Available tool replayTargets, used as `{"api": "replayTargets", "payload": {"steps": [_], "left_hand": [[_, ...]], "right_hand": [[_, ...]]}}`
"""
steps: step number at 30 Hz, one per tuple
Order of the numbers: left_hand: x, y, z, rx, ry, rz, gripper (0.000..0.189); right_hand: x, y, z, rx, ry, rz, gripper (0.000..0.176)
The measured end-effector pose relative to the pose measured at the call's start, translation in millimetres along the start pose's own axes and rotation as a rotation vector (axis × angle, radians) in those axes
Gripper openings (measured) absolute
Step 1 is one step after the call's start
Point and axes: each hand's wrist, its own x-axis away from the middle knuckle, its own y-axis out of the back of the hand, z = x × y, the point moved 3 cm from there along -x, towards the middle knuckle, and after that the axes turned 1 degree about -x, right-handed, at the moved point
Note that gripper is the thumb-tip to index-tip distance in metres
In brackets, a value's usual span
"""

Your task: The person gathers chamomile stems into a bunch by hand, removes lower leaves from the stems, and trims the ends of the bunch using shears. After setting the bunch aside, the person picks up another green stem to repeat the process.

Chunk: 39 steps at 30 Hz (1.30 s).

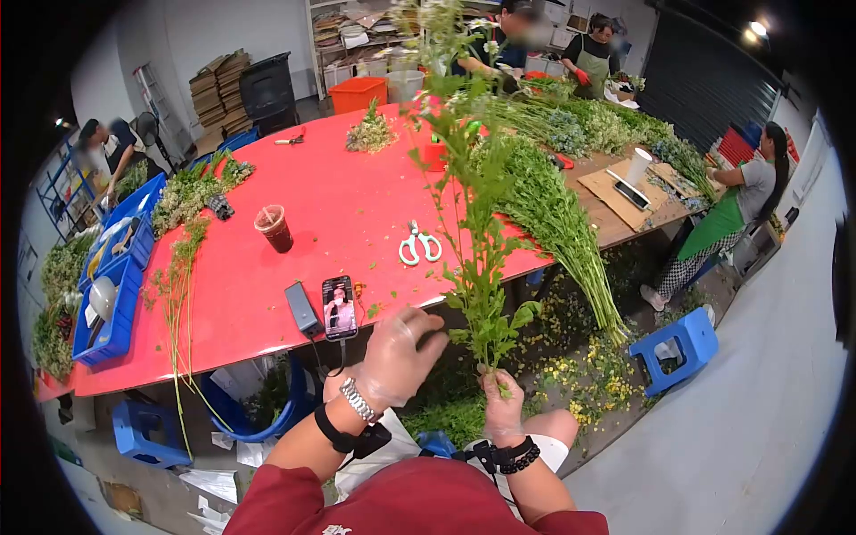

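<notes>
My right hand (505,408), in a thin clear glove, is closed round the lower end of a tall leafy flower stem (481,267). The stem stands upright before me, with small white blooms at its blurred top. Just left of its lower leaves is my gloved left hand (403,357), fingers loosely bent and apart, with nothing visible in it. A phone (339,308) with a lit screen lies beyond that hand, beside a dark grey box-shaped device (304,310). Pale green scissors (419,244) rest farther up the red table (339,196).
A long heap of green stems (557,214) overhangs the table on the right. A drink cup (274,228) stands at left, near loose stems (183,276) and blue crates (116,308). Blue stools (675,350) and a blue bin (259,401) flank me. Several people work around the tables.
</notes>
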Motion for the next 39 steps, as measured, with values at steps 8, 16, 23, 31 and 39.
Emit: {"api": "replayTargets", "payload": {"steps": [8,16,23,31,39], "left_hand": [[-24.5,6.8,0.8,0.869,0.323,-0.054,0.02],[-5.1,-2.7,9.9,0.751,0.4,-0.154,0.011],[9.1,-17.0,2.6,0.668,0.426,-0.182,0.011],[31.9,-6.6,19.5,0.69,0.373,-0.266,0.01],[42.0,30.0,45.2,0.643,0.413,-0.282,0.009]], "right_hand": [[9.4,2.8,0.6,0.266,0.166,0.088,0.015],[-3.9,-10.8,55.7,0.557,0.422,-0.072,0.046],[-20.7,-57.6,104.9,0.584,0.476,0.083,0.038],[-29.1,-47.1,73.7,0.262,0.185,0.025,0.024],[-46.2,57.9,24.3,1.357,0.18,-0.205,0.023]]}}
